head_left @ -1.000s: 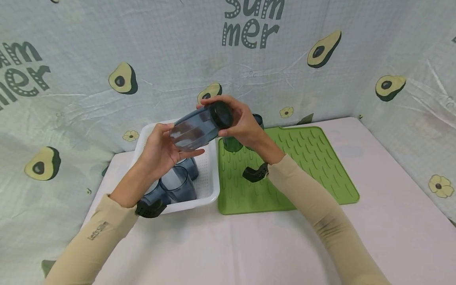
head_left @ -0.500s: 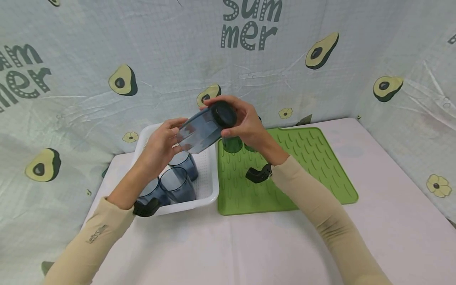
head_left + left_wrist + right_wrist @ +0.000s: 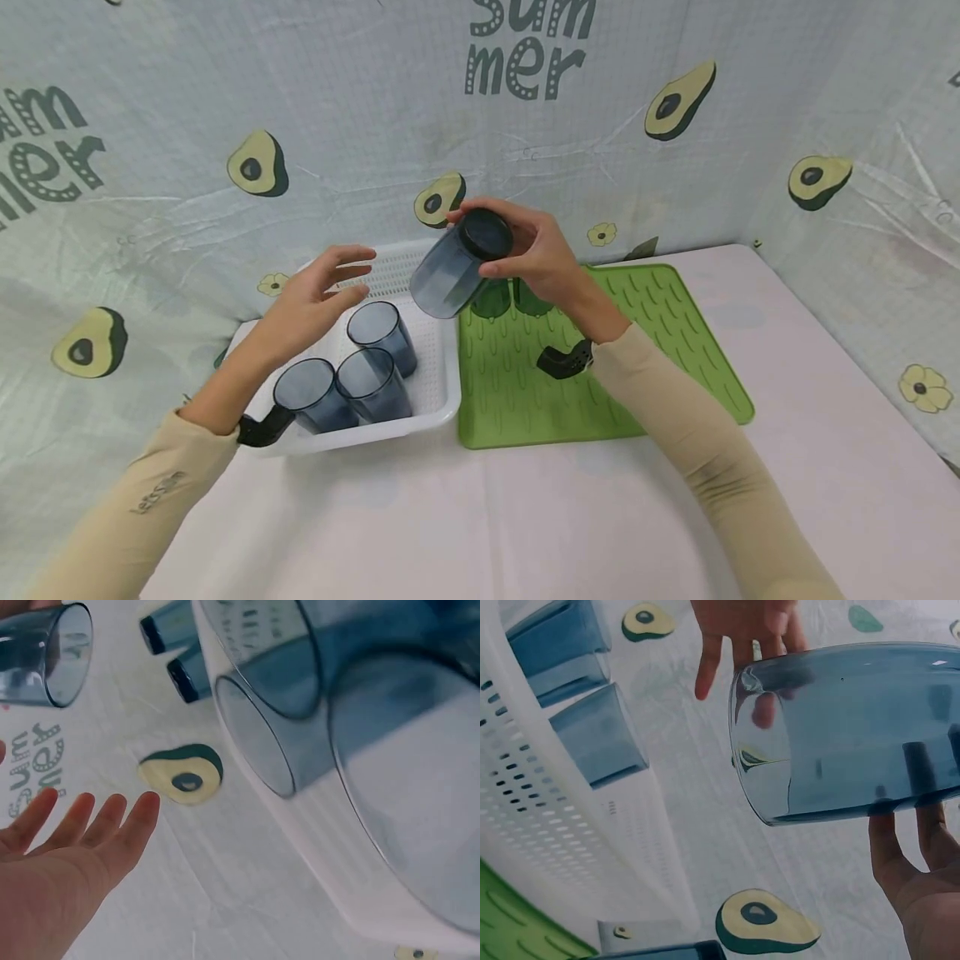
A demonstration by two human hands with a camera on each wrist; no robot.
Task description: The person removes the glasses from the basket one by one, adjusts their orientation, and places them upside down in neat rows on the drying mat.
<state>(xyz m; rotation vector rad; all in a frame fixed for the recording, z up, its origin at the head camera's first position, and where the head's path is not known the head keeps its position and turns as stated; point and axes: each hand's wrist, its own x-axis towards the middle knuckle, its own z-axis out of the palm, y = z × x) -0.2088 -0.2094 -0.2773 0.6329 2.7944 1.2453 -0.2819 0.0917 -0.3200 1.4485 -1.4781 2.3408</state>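
A blue-tinted drinking glass (image 3: 446,275) hangs tilted in the air, its dark base up toward the right and its open end down to the left. My right hand (image 3: 540,250) grips it near the base, thumb on the near side. My left hand (image 3: 311,292) floats above the basket, fingers spread and holding nothing. In the right wrist view the glass (image 3: 840,742) lies between my two hands; the left hand (image 3: 750,622) is behind its rim. Three similar glasses stand in the basket: a left one (image 3: 315,396), a middle one (image 3: 375,387) and a back one (image 3: 382,329).
The white perforated plastic basket (image 3: 408,429) stands left on the pale-covered table (image 3: 420,525). Beside it lies a green ridged drying mat (image 3: 600,367). Two glasses on its back left corner, one left (image 3: 491,302) and one right (image 3: 531,300), are partly hidden. A printed cloth hangs behind.
My left hand has let go of the glass's open end and drawn back to the left. The right hand has carried the glass a little right, toward the mat.
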